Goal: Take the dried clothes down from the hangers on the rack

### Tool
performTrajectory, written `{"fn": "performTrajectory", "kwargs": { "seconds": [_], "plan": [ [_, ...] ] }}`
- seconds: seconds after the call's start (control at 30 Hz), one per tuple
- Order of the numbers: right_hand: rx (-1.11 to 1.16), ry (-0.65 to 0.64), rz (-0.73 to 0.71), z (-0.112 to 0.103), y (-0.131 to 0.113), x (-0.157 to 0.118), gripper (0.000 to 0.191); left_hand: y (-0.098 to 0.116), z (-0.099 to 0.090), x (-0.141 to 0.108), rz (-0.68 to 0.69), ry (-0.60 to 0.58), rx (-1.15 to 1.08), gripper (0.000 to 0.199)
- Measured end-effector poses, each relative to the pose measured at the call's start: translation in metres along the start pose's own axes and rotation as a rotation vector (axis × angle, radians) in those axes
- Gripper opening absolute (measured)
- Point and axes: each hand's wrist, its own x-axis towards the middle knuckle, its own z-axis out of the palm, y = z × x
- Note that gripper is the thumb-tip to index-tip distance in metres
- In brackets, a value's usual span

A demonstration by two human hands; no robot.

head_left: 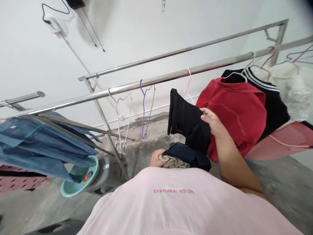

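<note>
My right hand [211,120] pinches the side edge of a black garment [189,119]. That garment's far corner is up by a pink hanger [188,85] on the lower rail; whether it is caught on the hanger I cannot tell. Close to my chest, my left hand [156,159] is closed round a bundle of folded clothes, with a navy piece [187,152] over a beige one [172,161]. The black cloth hangs down behind this bundle, and most of my left fingers are hidden. A red shirt [234,111] hangs just right of my right hand.
The metal drying rack rail [127,86] carries a white hanger [119,117] and a purple hanger [144,114]. Blue jeans [36,140] hang at left, partly in a teal basin [70,189]. A black striped garment [276,107] hangs behind the red shirt.
</note>
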Motion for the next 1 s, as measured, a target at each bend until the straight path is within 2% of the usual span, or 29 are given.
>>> {"fn": "performTrajectory", "kwargs": {
  "seconds": [0.2, 0.3, 0.37, 0.47, 0.57, 0.67, 0.73, 0.83, 0.93, 1.0],
  "plan": [
    [-0.051, 0.267, -0.003, 0.000, 0.001, -0.027, 0.055, 0.001, -0.016, 0.007, -0.033, -0.083, -0.072, 0.042],
    [-0.191, 0.398, -0.100, -0.004, -0.003, -0.036, 0.045, 0.005, -0.023, 0.009, -0.038, -0.086, -0.090, 0.041],
    [-0.466, 0.563, -0.285, -0.005, -0.005, -0.040, 0.032, 0.006, -0.026, 0.010, -0.033, -0.086, -0.095, 0.041],
    [-1.005, 0.808, -0.551, -0.005, -0.003, -0.044, 0.013, 0.002, -0.027, 0.009, -0.047, -0.099, -0.121, 0.041],
    [-1.304, 0.907, -0.669, 0.000, 0.004, -0.050, 0.013, -0.005, -0.027, 0.007, -0.070, -0.104, -0.151, 0.039],
    [-1.363, 0.963, -0.702, 0.006, 0.011, -0.060, 0.019, -0.010, -0.026, 0.005, -0.078, -0.083, -0.149, 0.033],
    [-1.353, 0.978, -0.648, 0.010, 0.014, -0.069, 0.020, -0.012, -0.025, 0.003, -0.097, -0.070, -0.151, 0.032],
    [-1.292, 1.028, -0.571, 0.014, 0.017, -0.090, 0.019, -0.009, -0.025, 0.003, -0.141, -0.078, -0.191, 0.034],
    [-1.190, 1.130, -0.562, 0.016, 0.020, -0.113, 0.022, -0.006, -0.025, 0.003, -0.135, -0.067, -0.196, 0.034],
    [-1.118, 1.113, -0.570, 0.019, 0.022, -0.127, 0.020, -0.005, -0.024, 0.003, -0.115, -0.054, -0.165, 0.034]
  ]
}}
